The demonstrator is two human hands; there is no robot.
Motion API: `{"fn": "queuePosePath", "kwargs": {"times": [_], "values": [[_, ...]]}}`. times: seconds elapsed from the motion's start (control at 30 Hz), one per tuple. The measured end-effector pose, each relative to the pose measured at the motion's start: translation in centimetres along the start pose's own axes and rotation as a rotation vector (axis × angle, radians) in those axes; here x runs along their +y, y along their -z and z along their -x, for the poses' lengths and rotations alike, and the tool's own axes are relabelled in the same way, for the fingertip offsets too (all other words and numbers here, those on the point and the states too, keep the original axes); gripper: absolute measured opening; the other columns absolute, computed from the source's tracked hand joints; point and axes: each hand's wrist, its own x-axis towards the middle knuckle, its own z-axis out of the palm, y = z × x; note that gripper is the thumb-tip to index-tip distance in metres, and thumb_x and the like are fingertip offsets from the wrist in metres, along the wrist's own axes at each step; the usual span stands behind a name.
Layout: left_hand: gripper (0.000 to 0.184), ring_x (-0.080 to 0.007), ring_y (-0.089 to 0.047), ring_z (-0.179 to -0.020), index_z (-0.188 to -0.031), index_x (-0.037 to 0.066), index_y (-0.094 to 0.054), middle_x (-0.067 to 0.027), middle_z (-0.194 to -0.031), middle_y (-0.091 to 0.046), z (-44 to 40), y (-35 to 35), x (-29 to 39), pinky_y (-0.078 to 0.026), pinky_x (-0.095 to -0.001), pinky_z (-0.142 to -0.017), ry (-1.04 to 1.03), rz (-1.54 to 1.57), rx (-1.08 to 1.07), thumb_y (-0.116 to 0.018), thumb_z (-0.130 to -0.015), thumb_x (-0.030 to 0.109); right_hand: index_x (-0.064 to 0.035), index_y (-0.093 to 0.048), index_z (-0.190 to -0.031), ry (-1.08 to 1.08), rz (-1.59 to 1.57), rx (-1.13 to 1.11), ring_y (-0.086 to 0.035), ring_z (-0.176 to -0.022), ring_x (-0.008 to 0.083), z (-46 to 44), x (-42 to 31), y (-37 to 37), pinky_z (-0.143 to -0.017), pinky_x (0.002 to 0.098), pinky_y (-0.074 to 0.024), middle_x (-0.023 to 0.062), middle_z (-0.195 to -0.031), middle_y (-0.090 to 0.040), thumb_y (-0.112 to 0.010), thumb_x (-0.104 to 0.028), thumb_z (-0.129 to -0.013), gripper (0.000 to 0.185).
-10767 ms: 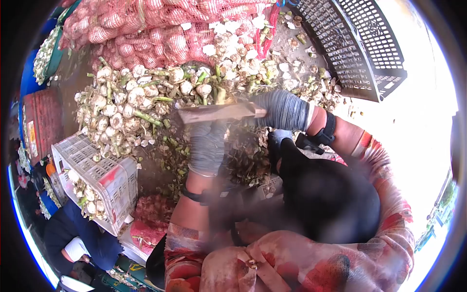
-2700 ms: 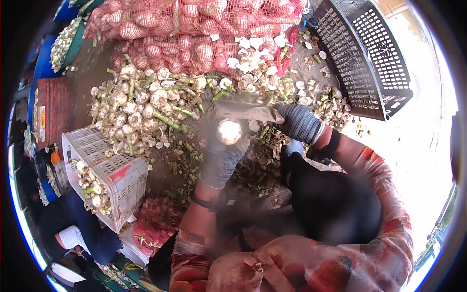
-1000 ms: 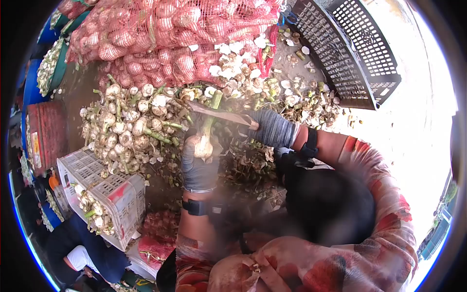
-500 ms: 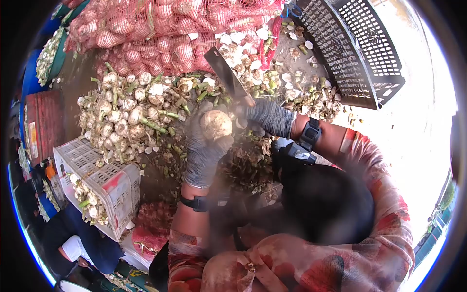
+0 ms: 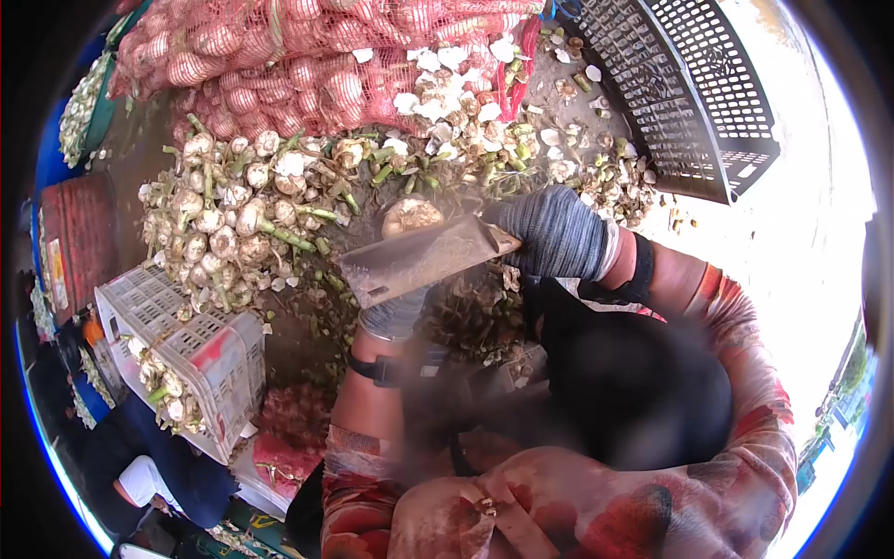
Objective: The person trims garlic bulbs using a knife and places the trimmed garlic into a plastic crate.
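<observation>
Gripped in right hand: broad knife, likely stiff. Just beyond knife: garlic bulb, probably light, firm; cup sides. Under knife: left hand, grip hidden, cannot tell.

The broad blade, angled up and away half a second ago, has swung level — broadside across the front of the garlic bulb. It now hides most of the left hand, which was in plain sight. The bulb's tall green stem, upright a second ago, has gone from view.
</observation>
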Motion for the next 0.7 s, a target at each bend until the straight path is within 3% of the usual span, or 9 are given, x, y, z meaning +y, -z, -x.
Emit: {"fn": "queuePosePath", "kwargs": {"times": [0.07, 0.1, 0.33, 0.43, 0.5, 0.57, 0.63, 0.67, 0.7], "values": [[0.046, -0.0201, -0.056, -0.114, -0.129, 0.009, -0.050, -0.0079, -0.126, -0.057, 3.7, 0.8, -10.2, -0.045, -0.0359, -0.095, -0.010, -0.296, -0.020, -0.065, -0.089, 0.025, -0.0115, -0.059, -0.097, 0.032, 0.040, -0.034, -0.064, -0.072, 0.0348, 0.1, -0.5, 0.2, -0.061, 0.0447, -0.0500, 0.0122, -0.074, -0.063, -0.068, -0.021, -0.073, 0.027], [0.045, -0.0203, -0.055, -0.115, -0.130, 0.010, -0.051, -0.0072, -0.128, -0.057, 4.1, 0.9, -10.0, -0.045, -0.0362, -0.096, -0.014, -0.402, -0.018, -0.065, -0.089, 0.023, -0.0124, -0.059, -0.099, 0.066, 0.080, -0.064, -0.064, -0.071, 0.0345, 0.2, -0.6, 0.2, -0.060, 0.0449, -0.0497, 0.0115, -0.074, -0.063, -0.069, -0.019, -0.071, 0.031], [0.036, -0.0238, -0.059, -0.110, -0.122, 0.008, -0.057, -0.0096, -0.119, -0.062, 3.4, 0.1, 1.0, -0.047, -0.0361, -0.093, 0.118, 0.091, -0.067, -0.065, -0.089, 0.022, -0.0118, -0.056, -0.099, 0.012, 0.130, -0.062, -0.065, -0.071, 0.0347, -0.2, 0.5, -1.9, -0.057, 0.0464, -0.0494, 0.0121, -0.072, -0.062, -0.067, -0.014, -0.069, 0.033], [0.030, -0.0192, -0.063, -0.100, -0.116, 0.000, -0.060, -0.0111, -0.109, -0.066, 2.9, 0.1, 1.5, -0.052, -0.0317, -0.085, -0.060, -0.139, -0.016, -0.063, -0.088, 0.007, -0.0116, -0.055, -0.100, -0.022, 0.146, -0.079, -0.065, -0.070, 0.0354, -0.2, 1.6, -2.7, -0.057, 0.0467, -0.0491, 0.0126, -0.071, -0.062, -0.066, -0.012, -0.069, 0.033], [0.028, -0.0190, -0.064, -0.096, -0.113, 0.001, -0.062, -0.0105, -0.106, -0.066, 2.2, 0.3, 1.4, -0.053, -0.0330, -0.079, -0.193, -0.297, -0.044, -0.065, -0.086, 0.006, -0.0109, -0.055, -0.100, 0.006, 0.122, -0.044, -0.065, -0.068, 0.0353, -0.6, 2.9, -3.6, -0.056, 0.0466, -0.0489, 0.0127, -0.069, -0.061, -0.064, -0.012, -0.070, 0.032], [0.034, -0.0213, -0.064, -0.090, -0.115, 0.001, -0.057, -0.0105, -0.104, -0.065, 1.6, 0.0, 2.7, -0.053, -0.0343, -0.075, -0.326, -0.344, -0.014, -0.066, -0.082, 0.003, -0.0101, -0.055, -0.102, -0.024, 0.154, -0.131, -0.065, -0.067, 0.0361, -1.1, 3.0, -3.7, -0.057, 0.0464, -0.0491, 0.0139, -0.067, -0.062, -0.062, -0.016, -0.075, 0.029], [0.046, -0.0222, -0.062, -0.089, -0.118, 0.003, -0.050, -0.0114, -0.102, -0.061, 0.1, -0.7, 8.3, -0.053, -0.0332, -0.076, 0.189, 0.229, 0.236, -0.071, -0.076, 0.004, -0.0084, -0.056, -0.101, -0.167, 0.177, -0.124, -0.064, -0.067, 0.0373, -2.1, 4.4, -5.0, -0.060, 0.0466, -0.0496, 0.0165, -0.068, -0.063, -0.059, -0.022, -0.081, 0.025], [0.074, -0.0209, -0.058, -0.099, -0.126, 0.003, -0.039, -0.0120, -0.111, -0.055, 1.8, 0.2, 7.5, -0.050, -0.0345, -0.084, 0.169, 0.004, 0.166, -0.081, -0.067, 0.014, -0.0077, -0.057, -0.101, -0.292, 0.206, -0.130, -0.065, -0.068, 0.0377, -2.3, 8.3, -5.4, -0.061, 0.0470, -0.0498, 0.0179, -0.069, -0.063, -0.058, -0.024, -0.083, 0.024], [0.081, -0.0217, -0.057, -0.100, -0.128, 0.002, -0.037, -0.0122, -0.114, -0.054, 2.0, 1.2, 8.8, -0.049, -0.0339, -0.087, 0.107, -0.179, -0.010, -0.084, -0.063, 0.016, -0.0070, -0.057, -0.100, -0.415, 0.226, -0.143, -0.065, -0.069, 0.0381, -1.5, 11.7, -5.5, -0.062, 0.0474, -0.0500, 0.0193, -0.071, -0.064, -0.056, -0.027, -0.085, 0.025]]}}
